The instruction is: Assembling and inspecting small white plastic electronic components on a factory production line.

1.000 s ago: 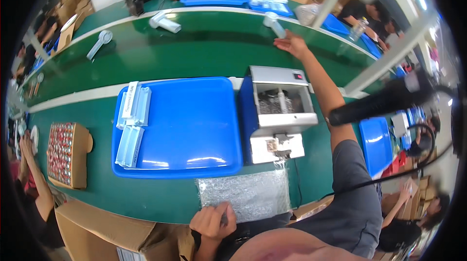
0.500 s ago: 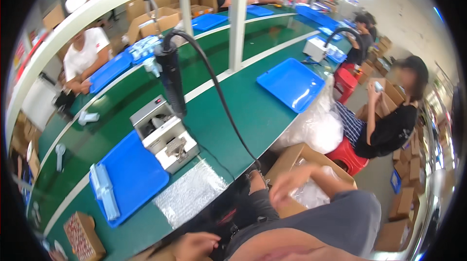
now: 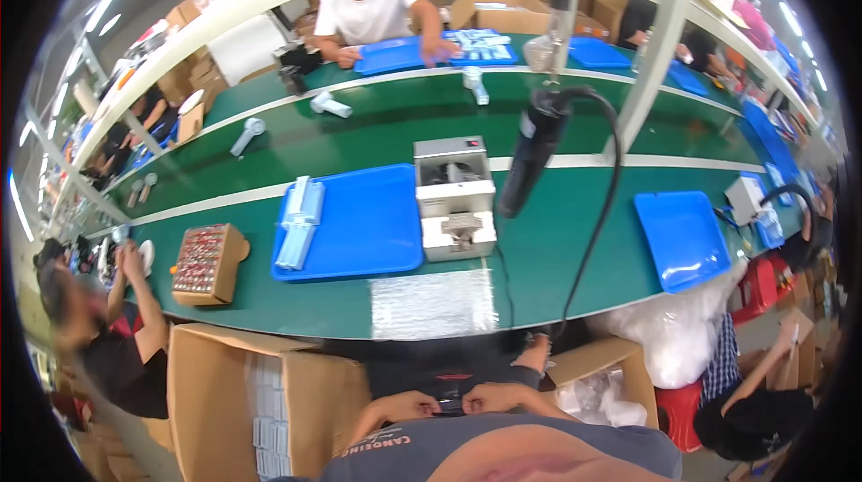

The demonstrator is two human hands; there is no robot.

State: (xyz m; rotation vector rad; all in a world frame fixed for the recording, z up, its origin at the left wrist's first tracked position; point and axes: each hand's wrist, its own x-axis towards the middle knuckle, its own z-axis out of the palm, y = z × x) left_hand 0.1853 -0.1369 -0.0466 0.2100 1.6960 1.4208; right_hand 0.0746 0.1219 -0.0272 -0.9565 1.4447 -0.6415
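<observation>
At my lap, just below the table's front edge, my left hand (image 3: 413, 406) and my right hand (image 3: 492, 397) face each other with fingers curled in. Both are at a small dark item (image 3: 450, 403) at my waist; its kind does not show. On the green table in front of me lies a blue tray (image 3: 368, 221) with several light-blue plastic pieces (image 3: 300, 223) at its left side. A small metal bench machine (image 3: 455, 203) stands against the tray's right end. Nearer to me, a sheet of bubble wrap (image 3: 434, 304) lies at the table edge.
A black electric screwdriver (image 3: 534, 154) hangs on a cable right of the machine. A box of small red parts (image 3: 209, 265) stands left. An open carton (image 3: 224, 401) holds light-blue pieces. Small handheld fans (image 3: 250, 134) lie on the belt. Co-workers sit left, right and across.
My view has swung left, bringing the table square in front. My right hand has come from above the right carton down to my lap, beside my left hand.
</observation>
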